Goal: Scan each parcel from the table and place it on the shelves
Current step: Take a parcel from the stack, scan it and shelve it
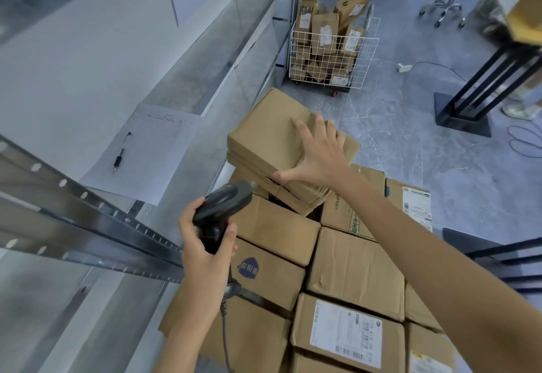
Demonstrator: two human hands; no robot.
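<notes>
Grey floor fills the upper right; a wire cart (331, 52) of parcels is seen at top centre and a metal shelf (88, 205) at left. A barcode scanner (218, 214) is clenched in the left hand (205, 258). The right hand (319, 152) is spread, fingers curled over the edge of the top cardboard parcel (272, 135), mid-frame on the stacked boxes (355, 278). No label is visible on it, so a failed scan is likely; the tilted parcel could slip.
</notes>
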